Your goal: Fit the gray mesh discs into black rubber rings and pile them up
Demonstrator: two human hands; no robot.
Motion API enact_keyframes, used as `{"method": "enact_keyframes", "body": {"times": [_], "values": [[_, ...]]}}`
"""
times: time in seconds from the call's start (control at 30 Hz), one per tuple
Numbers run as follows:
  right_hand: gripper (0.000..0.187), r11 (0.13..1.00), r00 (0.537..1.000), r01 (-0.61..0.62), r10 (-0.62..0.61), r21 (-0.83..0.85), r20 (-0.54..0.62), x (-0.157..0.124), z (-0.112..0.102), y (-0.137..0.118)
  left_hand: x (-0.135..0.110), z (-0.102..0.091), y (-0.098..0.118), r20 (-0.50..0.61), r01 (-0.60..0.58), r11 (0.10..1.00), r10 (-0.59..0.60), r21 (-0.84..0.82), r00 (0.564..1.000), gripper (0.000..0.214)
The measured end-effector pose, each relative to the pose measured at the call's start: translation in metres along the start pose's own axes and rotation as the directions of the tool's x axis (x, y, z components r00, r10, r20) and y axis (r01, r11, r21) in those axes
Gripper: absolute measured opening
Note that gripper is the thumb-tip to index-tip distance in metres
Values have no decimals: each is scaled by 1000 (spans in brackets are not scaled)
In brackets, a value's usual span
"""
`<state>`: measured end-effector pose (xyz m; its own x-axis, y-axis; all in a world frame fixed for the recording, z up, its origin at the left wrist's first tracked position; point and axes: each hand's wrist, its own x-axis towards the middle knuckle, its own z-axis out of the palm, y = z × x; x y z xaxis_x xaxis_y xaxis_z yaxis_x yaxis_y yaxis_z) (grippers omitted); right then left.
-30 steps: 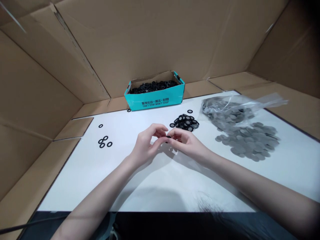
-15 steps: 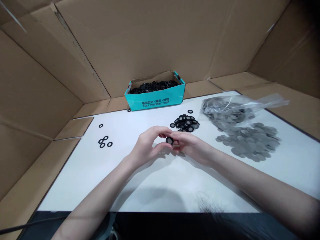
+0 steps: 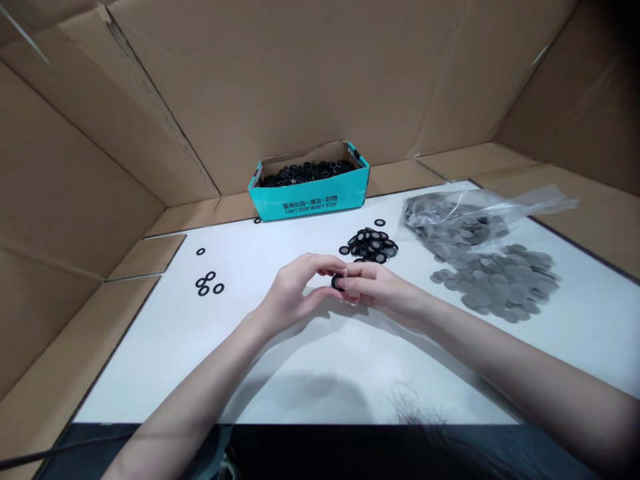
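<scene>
Above the middle of the white tabletop, my left hand (image 3: 293, 290) pinches a black washer (image 3: 335, 283) between thumb and fingers. My right hand (image 3: 384, 289) meets it from the other side, its thumb lying over the washer's face and hiding most of it. The right fingers are curled behind, so their exact grip is partly hidden. Just beyond the hands is a pile of black washers with grey mesh discs in them (image 3: 371, 245). To the right lies a spread of loose grey mesh discs (image 3: 510, 283).
A clear plastic bag of grey discs (image 3: 457, 217) lies behind the loose ones. A turquoise box (image 3: 310, 200) full of black rings stands at the back. Several bare black rings (image 3: 203, 291) lie at left. Cardboard walls (image 3: 320, 73) enclose the table.
My right thumb has come over onto the face of the washer, covering the grey centre that showed before. My left hand keeps its hold in nearly the same place.
</scene>
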<state>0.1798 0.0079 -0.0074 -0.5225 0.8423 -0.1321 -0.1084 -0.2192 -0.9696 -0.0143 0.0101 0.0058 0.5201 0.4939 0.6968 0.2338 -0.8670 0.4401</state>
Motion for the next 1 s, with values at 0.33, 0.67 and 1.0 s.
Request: {"method": "enact_keyframes", "body": {"times": [0.33,0.67,1.0], "values": [[32,996,1000,-20,20,-87,-6,-1,3,0,-1,5,2,-45,8,1000,-9,-12,999,24],[32,984,973,159,-171,-87,-157,-3,10,-1,-5,9,4,-89,217,974,-222,-63,971,18],[14,814,866,301,-451,-497,-215,-3,12,3,-4,11,3,-23,329,903,-348,-278,937,21]]}}
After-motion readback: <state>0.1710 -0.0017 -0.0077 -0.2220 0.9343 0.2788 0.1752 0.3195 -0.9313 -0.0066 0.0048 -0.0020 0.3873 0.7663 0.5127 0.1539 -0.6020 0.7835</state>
